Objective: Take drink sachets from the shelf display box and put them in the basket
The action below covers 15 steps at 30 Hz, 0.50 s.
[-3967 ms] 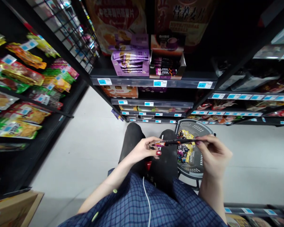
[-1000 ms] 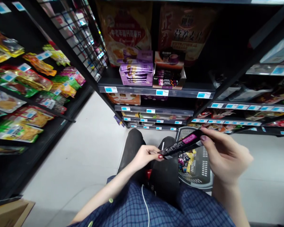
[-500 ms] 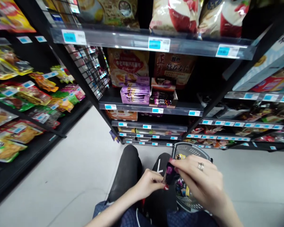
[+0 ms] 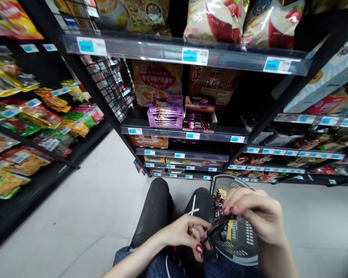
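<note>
Both my hands pinch a long, thin dark packet (image 4: 217,228) with pink print, low in the view over my lap. My left hand (image 4: 185,233) grips its lower end between thumb and fingers. My right hand (image 4: 253,214) closes on its upper end, just above a grey shopping basket (image 4: 243,247) that holds several small wrapped sweets. I am crouched, dark trousers (image 4: 156,212) visible below my hands.
A black shelf unit stands ahead with a purple box (image 4: 166,112) and a dark box (image 4: 200,119) of packets on one shelf (image 4: 182,134). Snack bags (image 4: 40,116) hang on racks to the left. Pale floor (image 4: 104,208) lies between.
My head tilted up, showing higher shelves. The packet, held level between both hands four seconds ago, was tilted and is now lower, close to the basket.
</note>
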Each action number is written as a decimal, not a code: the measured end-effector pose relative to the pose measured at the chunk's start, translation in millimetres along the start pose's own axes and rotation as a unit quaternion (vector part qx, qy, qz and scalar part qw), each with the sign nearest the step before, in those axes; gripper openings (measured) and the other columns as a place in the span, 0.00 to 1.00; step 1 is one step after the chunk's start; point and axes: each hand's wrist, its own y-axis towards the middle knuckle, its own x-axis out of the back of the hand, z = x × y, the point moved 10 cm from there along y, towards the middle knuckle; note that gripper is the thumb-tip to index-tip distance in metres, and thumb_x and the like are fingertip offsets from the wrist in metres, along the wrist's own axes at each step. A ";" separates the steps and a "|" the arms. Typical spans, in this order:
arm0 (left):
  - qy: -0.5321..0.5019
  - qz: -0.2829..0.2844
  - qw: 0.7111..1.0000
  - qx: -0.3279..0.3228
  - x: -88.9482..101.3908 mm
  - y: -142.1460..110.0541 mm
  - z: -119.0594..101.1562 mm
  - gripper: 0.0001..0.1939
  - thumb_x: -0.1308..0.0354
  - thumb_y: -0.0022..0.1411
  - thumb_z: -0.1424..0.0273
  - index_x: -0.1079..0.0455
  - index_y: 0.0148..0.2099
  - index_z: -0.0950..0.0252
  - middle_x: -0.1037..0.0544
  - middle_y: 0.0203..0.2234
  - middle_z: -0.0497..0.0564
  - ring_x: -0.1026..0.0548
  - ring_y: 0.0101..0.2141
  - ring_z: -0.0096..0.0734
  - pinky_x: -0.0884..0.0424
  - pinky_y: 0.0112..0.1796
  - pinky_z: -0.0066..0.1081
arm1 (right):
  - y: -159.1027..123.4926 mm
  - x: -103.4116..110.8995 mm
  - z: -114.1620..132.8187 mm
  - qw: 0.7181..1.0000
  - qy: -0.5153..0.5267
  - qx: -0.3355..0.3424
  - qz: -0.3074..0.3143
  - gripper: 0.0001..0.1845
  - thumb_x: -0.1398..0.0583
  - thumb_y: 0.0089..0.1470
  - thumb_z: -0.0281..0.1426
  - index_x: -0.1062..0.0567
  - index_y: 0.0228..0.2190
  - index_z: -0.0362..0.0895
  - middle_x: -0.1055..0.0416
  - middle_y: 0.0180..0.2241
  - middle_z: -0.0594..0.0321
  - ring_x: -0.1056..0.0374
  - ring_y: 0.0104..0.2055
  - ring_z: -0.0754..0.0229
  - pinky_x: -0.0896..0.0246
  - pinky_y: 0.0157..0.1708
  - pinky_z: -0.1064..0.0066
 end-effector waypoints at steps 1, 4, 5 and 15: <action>-0.023 0.018 1.000 -0.004 -4.2 1.7 1.0 0.34 0.29 0.35 0.57 0.27 0.44 0.70 0.21 0.27 0.54 0.24 0.24 0.29 0.29 0.27 0.25 | 0.5 0.2 -0.6 0.999 0.040 0.011 0.000 0.13 0.45 0.57 0.22 0.24 0.37 0.49 0.26 0.29 0.61 0.29 0.30 0.60 0.33 0.28 0.67; -0.070 0.024 0.997 -0.024 -7.4 7.7 5.0 0.26 0.27 0.33 0.63 0.27 0.35 0.71 0.21 0.23 0.51 0.24 0.23 0.25 0.29 0.27 0.22 | 2.5 5.5 -4.6 0.995 0.090 0.029 -0.019 0.10 0.43 0.56 0.26 0.22 0.34 0.51 0.31 0.28 0.62 0.31 0.33 0.59 0.34 0.30 0.66; -0.086 0.019 0.996 -0.022 -7.2 9.4 7.9 0.23 0.26 0.34 0.64 0.28 0.32 0.71 0.22 0.22 0.50 0.24 0.22 0.25 0.28 0.27 0.22 | 2.7 8.3 -5.9 0.996 0.084 0.031 -0.028 0.09 0.42 0.55 0.27 0.22 0.32 0.52 0.33 0.29 0.62 0.32 0.35 0.59 0.34 0.33 0.65; -0.125 -0.162 0.977 -0.064 27.9 -2.2 -14.3 0.22 0.29 0.39 0.68 0.40 0.30 0.68 0.22 0.17 0.50 0.22 0.19 0.39 0.25 0.19 0.29 | -5.1 35.8 -18.7 0.972 -0.192 -0.063 -0.121 0.09 0.42 0.57 0.35 0.26 0.40 0.51 0.33 0.34 0.62 0.36 0.38 0.62 0.38 0.36 0.72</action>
